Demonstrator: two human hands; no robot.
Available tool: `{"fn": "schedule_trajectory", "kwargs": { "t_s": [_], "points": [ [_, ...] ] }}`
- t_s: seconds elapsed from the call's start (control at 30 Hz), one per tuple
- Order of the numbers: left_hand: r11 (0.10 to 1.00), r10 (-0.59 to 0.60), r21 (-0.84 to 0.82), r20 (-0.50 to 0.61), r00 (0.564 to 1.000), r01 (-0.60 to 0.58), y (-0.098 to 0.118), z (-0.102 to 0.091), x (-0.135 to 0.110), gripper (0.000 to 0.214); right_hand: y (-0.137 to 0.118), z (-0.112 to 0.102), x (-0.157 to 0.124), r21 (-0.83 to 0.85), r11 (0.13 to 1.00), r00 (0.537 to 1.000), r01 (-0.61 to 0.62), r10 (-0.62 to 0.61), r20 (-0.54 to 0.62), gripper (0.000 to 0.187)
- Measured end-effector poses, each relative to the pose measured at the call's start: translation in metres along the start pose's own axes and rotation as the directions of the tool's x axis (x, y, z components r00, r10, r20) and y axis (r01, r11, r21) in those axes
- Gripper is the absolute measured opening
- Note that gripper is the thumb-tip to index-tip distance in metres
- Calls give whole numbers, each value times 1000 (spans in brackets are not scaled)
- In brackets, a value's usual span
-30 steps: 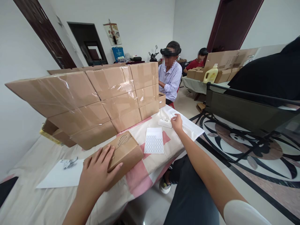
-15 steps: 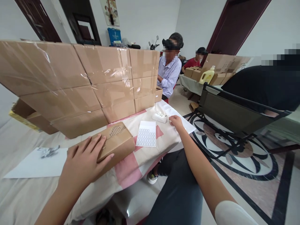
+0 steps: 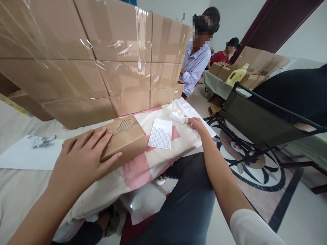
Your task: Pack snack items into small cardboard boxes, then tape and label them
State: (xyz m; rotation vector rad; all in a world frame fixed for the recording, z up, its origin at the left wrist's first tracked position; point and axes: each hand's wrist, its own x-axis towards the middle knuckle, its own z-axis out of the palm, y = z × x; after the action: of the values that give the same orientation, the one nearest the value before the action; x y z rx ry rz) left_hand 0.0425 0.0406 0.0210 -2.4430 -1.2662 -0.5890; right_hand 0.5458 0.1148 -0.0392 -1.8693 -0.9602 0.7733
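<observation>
Skidding is the likeliest mishap: a sideways pull by the right hand (image 3: 195, 123) could drag the small white tape dispenser (image 3: 177, 117), since the left hand (image 3: 81, 156) is away on the cardboard box (image 3: 131, 140). Pressing too hard there could dent the top. The box lies near the front edge of the cloth-covered worktop (image 3: 136, 173), beside the label sheet (image 3: 160, 134). It is plain brown, with torn paper exposing corrugated ridges on top. The left grip is spread flat, thumb along the near side; the right fingertips bunch beside the dispenser, possibly pinching something, which cannot be told.
</observation>
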Motion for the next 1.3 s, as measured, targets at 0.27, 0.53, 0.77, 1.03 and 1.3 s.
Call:
{"fn": "schedule_trajectory", "kwargs": {
  "t_s": [0.27, 0.53, 0.77, 1.03, 1.3],
  "points": [
    [997, -58, -38, 54, 997, 61, 4, -4, 1, 75, 0, 4, 3, -66, 997, 996, 35, -29, 85, 19],
    [993, -96, -58, 100, 990, 102, 7, -10, 4, 76, -1, 6, 9, -53, 998, 994, 36, -30, 109, 23],
    [985, -130, -99, 116, 985, 142, 11, -12, 4, 80, 3, 5, 13, -20, 998, 994, 65, -63, 84, 41],
    [979, -143, -131, 120, 982, 159, 12, -13, 2, 80, 8, 7, 23, -44, 987, 988, 154, -155, -22, 41],
    [975, -140, -153, 138, 980, 161, 12, -17, 3, 74, 10, 9, 35, -68, 993, 995, 94, -97, -38, 43]
  ]
}}
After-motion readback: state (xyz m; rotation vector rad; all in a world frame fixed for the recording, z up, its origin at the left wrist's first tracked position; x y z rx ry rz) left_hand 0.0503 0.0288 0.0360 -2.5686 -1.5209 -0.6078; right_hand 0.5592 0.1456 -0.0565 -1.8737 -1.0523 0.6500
